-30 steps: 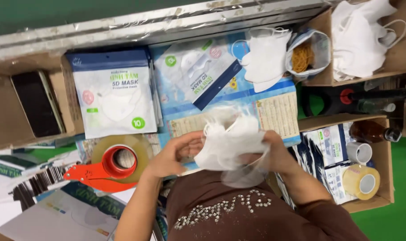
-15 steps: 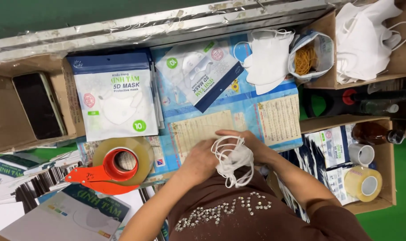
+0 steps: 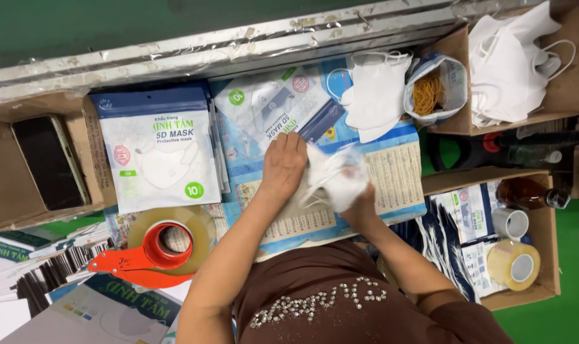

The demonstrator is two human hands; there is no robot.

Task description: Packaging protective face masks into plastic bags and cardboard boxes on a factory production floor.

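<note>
My right hand [image 3: 363,201] grips a folded bundle of white face masks [image 3: 338,179] with loose ear loops, held just above a printed sheet [image 3: 398,175] on the table. My left hand [image 3: 283,164] lies flat against the bundle's left side, its fingers reaching up to a clear mask pouch with a blue header [image 3: 273,105]. A thick stack of white-and-blue mask pouches [image 3: 159,150] lies to the left of that hand.
A red tape dispenser with clear tape [image 3: 154,251] sits at the front left. A dark phone [image 3: 47,162] rests in a cardboard box. Loose white masks [image 3: 375,95], a bag of rubber bands [image 3: 433,92], a mask-filled box [image 3: 519,64], a tape roll [image 3: 512,264] and a brown bottle [image 3: 528,194] stand on the right.
Both hands have moved the mask bundle away from my body and out over the printed sheet. The bundle went from loose and spread to folded small.
</note>
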